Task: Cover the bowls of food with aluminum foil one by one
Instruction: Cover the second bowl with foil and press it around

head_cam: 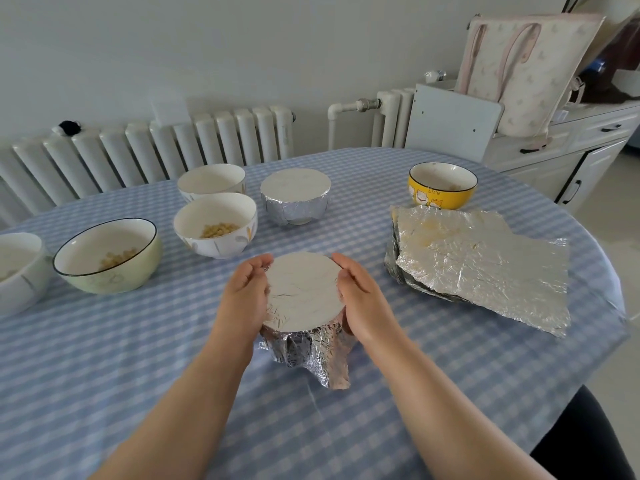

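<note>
Centrally, both hands, left (246,294) and right (363,299), cup foil-capped bowl (303,292). Left edge: two bowls (214,225) hold corn kernels.

The bowl in front of me (303,292) wears a flat, taut foil top, its crinkled skirt hanging loose on the near side. Beyond it stands another foil-covered bowl (295,195), wrapped neatly. Uncovered bowls wait – two white (215,225) (211,181), one green (107,254), one yellow (441,185) – and a stack of foil sheets (481,265) lies at my right.
</note>
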A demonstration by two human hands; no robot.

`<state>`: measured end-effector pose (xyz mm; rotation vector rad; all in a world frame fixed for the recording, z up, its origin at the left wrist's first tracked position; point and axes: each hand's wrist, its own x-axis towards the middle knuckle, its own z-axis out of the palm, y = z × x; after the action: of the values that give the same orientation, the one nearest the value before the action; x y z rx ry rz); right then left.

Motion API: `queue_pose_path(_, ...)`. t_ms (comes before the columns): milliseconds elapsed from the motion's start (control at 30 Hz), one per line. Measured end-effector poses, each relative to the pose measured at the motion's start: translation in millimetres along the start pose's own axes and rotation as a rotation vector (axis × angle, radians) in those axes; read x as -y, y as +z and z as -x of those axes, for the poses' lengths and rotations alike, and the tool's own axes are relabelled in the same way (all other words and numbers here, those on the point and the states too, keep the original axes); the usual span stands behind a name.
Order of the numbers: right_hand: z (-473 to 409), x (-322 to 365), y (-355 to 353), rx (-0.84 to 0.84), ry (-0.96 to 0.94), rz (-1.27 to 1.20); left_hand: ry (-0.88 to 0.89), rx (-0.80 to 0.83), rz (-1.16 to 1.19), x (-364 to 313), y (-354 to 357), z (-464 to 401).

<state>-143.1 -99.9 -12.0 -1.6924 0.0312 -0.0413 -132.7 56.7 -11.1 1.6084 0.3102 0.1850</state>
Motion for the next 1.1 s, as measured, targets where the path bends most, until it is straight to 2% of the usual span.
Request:
queue_pose_path(200,4,-7,-3,-0.170,-0.088,0.162,0.050,0.004,-0.037,4,-1,-1)
queue_pose_path(400,7,-10,-2,-0.196,0.169,-0.264,0.029,-0.016,0.021,6,2,-1)
queue_pose_path(467,6,-9,-3,-0.202,0.204,-0.322,0.022,-0.019,0.037,7,3,-1)
queue_pose_path(833,4,-12,-4,-0.234,0.188,-0.309,-0.022,-0.010,0.094,10,2,-1)
queue_pose_path(1100,-3,-14,-1,-0.205,0.267,-0.369,-0.025,-0.006,0.124,14,3,-5)
